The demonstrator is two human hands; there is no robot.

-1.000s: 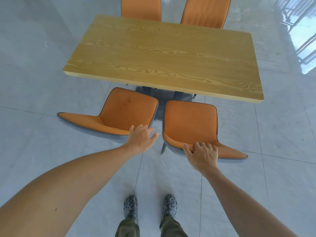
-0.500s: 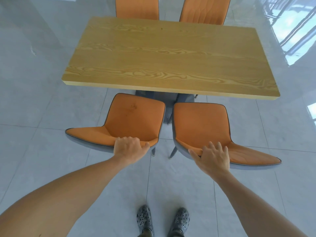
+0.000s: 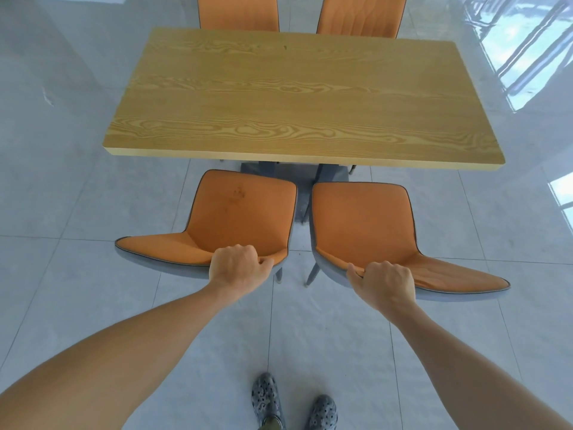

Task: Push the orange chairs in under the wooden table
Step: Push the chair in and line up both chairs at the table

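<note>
Two orange chairs stand side by side on my side of the wooden table (image 3: 297,97), their seats fully out from under its near edge. My left hand (image 3: 237,268) grips the top of the left chair's (image 3: 242,212) backrest. My right hand (image 3: 383,282) grips the top of the right chair's (image 3: 362,221) backrest. Both backrests lean toward me. Two more orange chairs, the far left chair (image 3: 238,12) and the far right chair (image 3: 361,15), show behind the table's far edge, their seats hidden by the tabletop.
Glossy grey floor tiles (image 3: 77,197) surround the table on all sides. My feet in grey perforated clogs (image 3: 268,398) stand behind the two near chairs. The table's dark base (image 3: 279,172) shows between the near chairs. Window reflections shine on the floor at the right.
My left hand went from hovering open to closing on the left chair's backrest. My right hand's fingers curled tighter over the right backrest. I have stepped closer to the table.
</note>
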